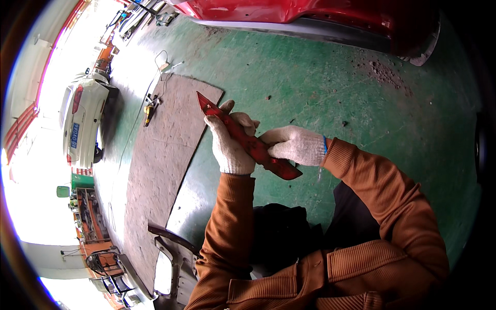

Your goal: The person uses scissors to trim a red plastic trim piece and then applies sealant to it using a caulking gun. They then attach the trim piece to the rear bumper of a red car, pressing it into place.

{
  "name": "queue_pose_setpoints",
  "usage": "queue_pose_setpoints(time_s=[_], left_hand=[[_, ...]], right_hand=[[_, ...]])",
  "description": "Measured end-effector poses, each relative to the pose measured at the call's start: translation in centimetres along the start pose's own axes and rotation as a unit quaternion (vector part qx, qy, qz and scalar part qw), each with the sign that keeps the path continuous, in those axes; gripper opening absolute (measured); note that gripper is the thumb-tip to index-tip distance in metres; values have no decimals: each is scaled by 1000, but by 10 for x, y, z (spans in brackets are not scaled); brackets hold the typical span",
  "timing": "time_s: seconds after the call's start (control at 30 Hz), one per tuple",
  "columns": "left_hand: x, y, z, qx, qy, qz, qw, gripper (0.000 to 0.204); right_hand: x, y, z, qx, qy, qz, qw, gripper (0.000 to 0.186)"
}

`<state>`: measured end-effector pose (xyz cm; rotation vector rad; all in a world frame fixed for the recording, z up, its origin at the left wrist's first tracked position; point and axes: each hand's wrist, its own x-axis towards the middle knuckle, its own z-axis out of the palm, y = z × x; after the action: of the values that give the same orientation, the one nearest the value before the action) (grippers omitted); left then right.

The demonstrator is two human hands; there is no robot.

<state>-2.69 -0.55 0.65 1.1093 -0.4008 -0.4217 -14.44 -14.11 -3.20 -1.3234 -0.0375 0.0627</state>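
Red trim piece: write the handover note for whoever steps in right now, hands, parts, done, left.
Left hand: white knit glove, wrapped around the middle of the red trim piece.
Right hand: gloved, gripping the same piece nearer its lower end.
The piece is a long, narrow, pointed red strip, held off the green floor with its tip toward the grey mat.
A yellow-handled tool lies at the mat's far edge; a red car body is ahead.
Done: piece is picked up in both hands.
Left: cannot tell from this view.

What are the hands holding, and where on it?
Both hold one long red pointed strip: left hand around its middle, right hand nearer the lower end.
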Motion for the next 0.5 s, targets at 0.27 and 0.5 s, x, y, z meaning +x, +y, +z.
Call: queue_pose_setpoints(time_s=[0.27,0.5], left_hand=[[-4,-4,11,-46,26,-26,998,73],[5,-1,0,-39,56,-7,998,72]], right_hand=[[4,-10,9,-48,90,50,993,34],[-5,-7,3,85,13,-10,996,30]])
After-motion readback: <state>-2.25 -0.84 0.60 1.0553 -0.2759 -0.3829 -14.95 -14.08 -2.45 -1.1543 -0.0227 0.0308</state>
